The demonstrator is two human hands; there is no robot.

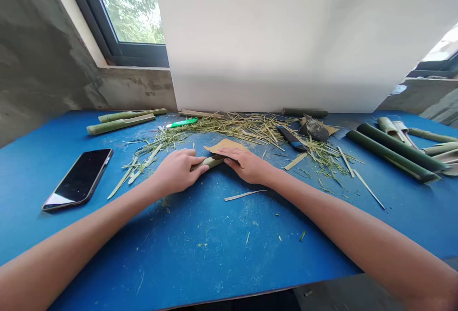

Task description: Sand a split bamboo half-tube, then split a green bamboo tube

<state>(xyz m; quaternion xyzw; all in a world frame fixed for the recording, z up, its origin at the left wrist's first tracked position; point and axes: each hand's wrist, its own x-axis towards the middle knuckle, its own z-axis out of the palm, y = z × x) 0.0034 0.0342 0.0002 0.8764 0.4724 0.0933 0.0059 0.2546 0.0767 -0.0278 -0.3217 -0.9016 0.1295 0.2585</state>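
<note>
Left hand [177, 171]: clamped around a short green bamboo stick [209, 162] at centre frame. Your right hand [246, 165] closes over the stick's far end, pressing a tan sandpaper sheet [225, 146] onto it; the hands sit close, not quite touching. Dry bamboo shavings [229, 129] lie just beyond, on the blue work table [214, 253]. Dark blue-handled knife [291, 138] is near your right hand. Watch: the stick is short, so slipping sandpaper could scrape your fingers, and reaching right could bring your hand against that blade.

No lettering, labels, brands or numbers can be read anywhere.
</note>
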